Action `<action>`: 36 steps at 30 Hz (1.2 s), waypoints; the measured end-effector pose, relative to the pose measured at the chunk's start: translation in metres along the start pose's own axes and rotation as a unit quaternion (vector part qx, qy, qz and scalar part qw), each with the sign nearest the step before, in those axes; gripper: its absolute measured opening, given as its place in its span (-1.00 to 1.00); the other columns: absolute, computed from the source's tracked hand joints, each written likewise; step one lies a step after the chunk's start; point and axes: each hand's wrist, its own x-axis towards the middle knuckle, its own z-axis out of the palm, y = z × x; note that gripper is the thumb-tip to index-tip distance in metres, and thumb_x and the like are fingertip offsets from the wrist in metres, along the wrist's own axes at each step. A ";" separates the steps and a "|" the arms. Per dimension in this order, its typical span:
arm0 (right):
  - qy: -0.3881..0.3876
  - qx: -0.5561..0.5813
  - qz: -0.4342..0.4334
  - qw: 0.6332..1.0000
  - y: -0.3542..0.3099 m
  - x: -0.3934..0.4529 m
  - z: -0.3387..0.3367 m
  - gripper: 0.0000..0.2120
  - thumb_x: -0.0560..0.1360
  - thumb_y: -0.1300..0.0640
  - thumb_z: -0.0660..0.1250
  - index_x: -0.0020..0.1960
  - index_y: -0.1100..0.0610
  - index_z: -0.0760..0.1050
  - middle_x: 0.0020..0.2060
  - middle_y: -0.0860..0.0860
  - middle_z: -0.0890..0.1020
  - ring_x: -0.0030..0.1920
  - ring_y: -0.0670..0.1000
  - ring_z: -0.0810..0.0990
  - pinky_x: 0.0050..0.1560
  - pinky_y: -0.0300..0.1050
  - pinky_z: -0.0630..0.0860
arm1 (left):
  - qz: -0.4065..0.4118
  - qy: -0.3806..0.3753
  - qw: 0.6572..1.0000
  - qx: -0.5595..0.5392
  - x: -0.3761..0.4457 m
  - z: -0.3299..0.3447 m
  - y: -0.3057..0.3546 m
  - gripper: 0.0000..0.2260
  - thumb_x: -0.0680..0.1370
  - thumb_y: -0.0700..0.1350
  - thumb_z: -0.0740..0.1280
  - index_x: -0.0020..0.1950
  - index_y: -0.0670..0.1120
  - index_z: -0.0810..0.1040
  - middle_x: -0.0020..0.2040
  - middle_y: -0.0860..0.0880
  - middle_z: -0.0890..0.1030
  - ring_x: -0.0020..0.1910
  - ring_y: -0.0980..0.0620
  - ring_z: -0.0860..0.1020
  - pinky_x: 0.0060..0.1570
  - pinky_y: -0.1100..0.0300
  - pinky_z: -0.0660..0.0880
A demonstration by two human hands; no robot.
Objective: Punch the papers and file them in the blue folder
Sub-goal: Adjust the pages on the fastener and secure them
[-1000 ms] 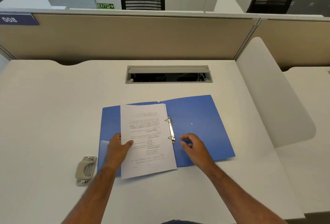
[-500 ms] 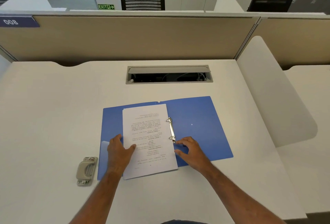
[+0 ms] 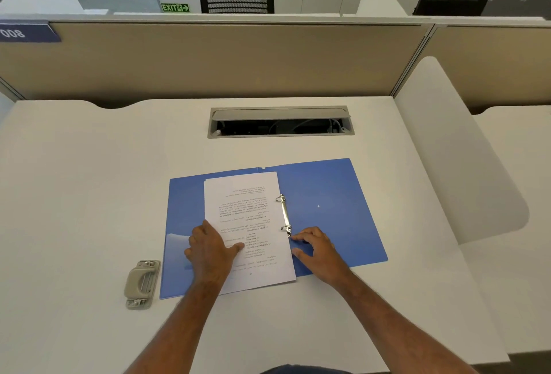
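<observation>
Hands first: the left hand point(image 3: 210, 250) lies flat, palm down, on the near left part of the papers point(image 3: 247, 224), its fingers spread loosely and its thumb reaching across the printed sheet; it presses on the stack and grips nothing. The right hand point(image 3: 317, 247) rests on the open folder just beside the right edge of the papers, fingers loosely curled with the tips at the paper edge, close under the near ring of the ring binder mechanism point(image 3: 284, 214). Whether those fingertips pinch the sheet edge or only touch it cannot be told.

The papers form a white stack with the printed text upside down to the viewer. They lie on the left half of the blue folder point(image 3: 328, 194), their right edge along the two metal rings; whether the rings pass through punched holes cannot be made out. The near end of the stack overhangs the folder's near edge. The folder is spread open and flat on the white tabletop point(image 3: 89, 179).

Left of the folder, near its front corner and apart from it, sits a beige hole punch point(image 3: 142, 283). Farther back, a grey cable tray point(image 3: 280, 121) with its lid up is set into the tabletop, and a tan partition point(image 3: 208, 60) closes the far side.
</observation>
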 end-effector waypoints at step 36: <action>0.100 -0.288 0.069 0.950 0.050 -0.024 -0.034 -0.13 0.53 -0.53 -0.24 0.65 -0.08 0.18 0.64 0.06 0.23 0.60 0.20 0.27 0.48 0.25 0.29 | 0.046 -0.230 0.824 -0.516 -0.009 -0.062 0.084 -0.66 0.51 -0.08 0.56 0.26 -0.01 0.61 0.12 0.00 0.74 0.06 -0.07 0.73 0.07 -0.10 0.68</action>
